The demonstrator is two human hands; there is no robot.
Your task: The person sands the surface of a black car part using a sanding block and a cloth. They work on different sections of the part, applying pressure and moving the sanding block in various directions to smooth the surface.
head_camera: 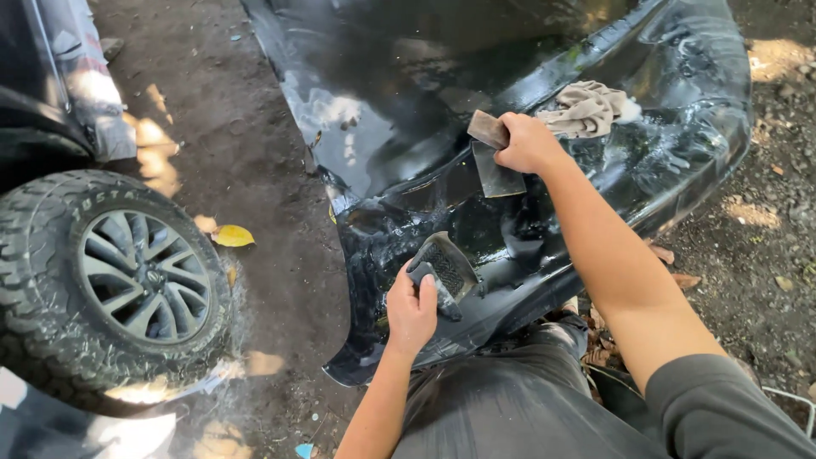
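right hand [525,143] is clamped round a brown sanding block [488,128] pressed on the wet black bumper [408,93], left hand [411,308] pinching a dark folded sheet [444,265] at the bumper's near edge, beige rag [585,109] just past the block, tyre [102,276] well left of the bumper

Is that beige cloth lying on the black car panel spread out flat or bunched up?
Bunched up. The beige cloth sits in a crumpled heap of folds on the wet black panel, just beyond the right hand.
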